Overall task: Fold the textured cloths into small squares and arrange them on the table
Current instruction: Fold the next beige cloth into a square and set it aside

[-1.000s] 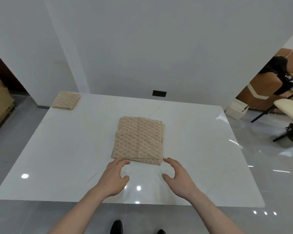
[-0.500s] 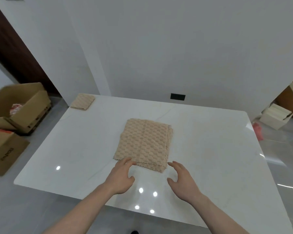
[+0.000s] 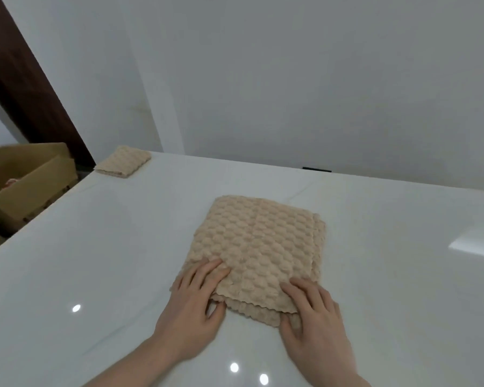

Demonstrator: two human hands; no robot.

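A beige textured cloth (image 3: pixel 257 241), folded into a thick rectangle, lies in the middle of the white table (image 3: pixel 95 261). My left hand (image 3: pixel 196 305) is on its near left corner, fingers on top and thumb tucked under the scalloped edge. In the same way, my right hand (image 3: pixel 316 317) pinches the near right corner. The near edge is raised slightly off the table. A second beige cloth (image 3: pixel 123 162), folded into a small square, sits at the table's far left corner.
An open cardboard box (image 3: pixel 25 177) stands on the floor beyond the table's left edge. A white wall runs behind the table, with a black outlet (image 3: pixel 316 169) low on it. A dark door frame (image 3: pixel 25 79) is at the far left.
Both hands have moved forward from just short of the cloth onto its near corners and taken hold of the edge. The camera has come closer and turned left.
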